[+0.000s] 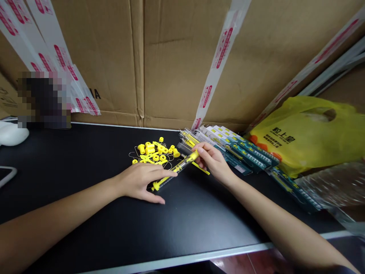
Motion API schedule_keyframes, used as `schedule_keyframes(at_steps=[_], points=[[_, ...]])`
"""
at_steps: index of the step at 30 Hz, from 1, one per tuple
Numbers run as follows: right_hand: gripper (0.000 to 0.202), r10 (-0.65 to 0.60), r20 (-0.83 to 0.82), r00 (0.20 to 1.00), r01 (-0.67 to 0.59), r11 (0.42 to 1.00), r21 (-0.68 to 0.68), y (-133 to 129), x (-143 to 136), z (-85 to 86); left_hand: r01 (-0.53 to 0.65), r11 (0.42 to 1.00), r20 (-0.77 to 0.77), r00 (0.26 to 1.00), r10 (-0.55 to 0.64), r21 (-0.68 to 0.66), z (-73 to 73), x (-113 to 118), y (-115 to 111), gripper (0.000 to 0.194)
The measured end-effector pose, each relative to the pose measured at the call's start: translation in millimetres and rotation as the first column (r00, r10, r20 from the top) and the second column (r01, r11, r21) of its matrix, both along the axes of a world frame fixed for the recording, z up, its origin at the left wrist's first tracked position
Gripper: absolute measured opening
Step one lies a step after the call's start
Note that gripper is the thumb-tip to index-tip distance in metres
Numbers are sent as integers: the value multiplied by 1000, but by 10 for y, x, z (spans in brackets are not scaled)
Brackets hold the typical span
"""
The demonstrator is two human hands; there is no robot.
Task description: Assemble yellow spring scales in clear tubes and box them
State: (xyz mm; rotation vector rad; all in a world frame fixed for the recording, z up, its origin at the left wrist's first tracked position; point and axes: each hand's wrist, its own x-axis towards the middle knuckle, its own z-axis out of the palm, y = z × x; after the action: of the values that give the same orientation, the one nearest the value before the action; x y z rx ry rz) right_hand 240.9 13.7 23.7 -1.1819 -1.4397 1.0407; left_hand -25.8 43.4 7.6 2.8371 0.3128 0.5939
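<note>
My right hand (210, 160) pinches the upper end of a clear plastic tube (185, 160) with yellow fittings at both ends and yellow parts inside. The tube slants down to the left, its yellow flanged lower end (155, 185) close to the tabletop. My left hand (144, 179) is beside that lower end, index finger stretched along the tube and thumb held apart; its other fingers are partly hidden. Just beyond it lies a loose pile of small yellow plastic parts (149, 150), such as caps and rings, mixed with thin bent wires.
More clear tubes with yellow pieces (188, 137) lie behind my right hand, beside several green-and-white printed boxes (242, 148). A yellow plastic bag (310, 133) sits at the right. Tall cardboard (176, 68) lines the back of the black table (94, 220). A white-edged device (7, 175) lies at the left.
</note>
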Motion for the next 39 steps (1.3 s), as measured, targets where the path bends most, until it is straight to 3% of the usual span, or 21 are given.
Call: schedule_keyframes(at_steps=[5, 11, 13, 15, 18, 22, 29, 39], points=[[29, -96, -163, 982, 97, 995, 1, 45, 58, -9, 4, 999, 28, 1000, -3, -53, 10, -7, -8, 59], [28, -131, -291, 948, 120, 991, -56, 65, 43, -13, -67, 997, 103, 992, 70, -37, -10, -3, 21, 50], [27, -143, -322, 936, 130, 990, -60, 68, 41, -5, -144, 988, 174, 973, 152, -60, -17, 2, 35, 43], [27, -152, -343, 927, 147, 988, -42, 67, 39, 6, -271, 948, 268, 913, 308, -167, -24, 10, 52, 33], [27, -148, -356, 923, 151, 988, -20, 42, 14, 24, -371, 815, 366, 756, 543, -445, -39, 25, 92, 22], [26, -117, -335, 935, 109, 993, -44, -24, -60, 32, -264, 695, 400, 661, 635, -669, -63, 40, 164, 21], [24, -36, -304, 952, 37, 999, 0, -104, -136, 8, -148, 562, 382, 593, 709, -814, -77, 53, 222, 25], [27, 87, -170, 982, -73, 993, 91, -165, -177, -19, 28, 481, 442, 447, 778, -876, -35, 92, 233, 37]])
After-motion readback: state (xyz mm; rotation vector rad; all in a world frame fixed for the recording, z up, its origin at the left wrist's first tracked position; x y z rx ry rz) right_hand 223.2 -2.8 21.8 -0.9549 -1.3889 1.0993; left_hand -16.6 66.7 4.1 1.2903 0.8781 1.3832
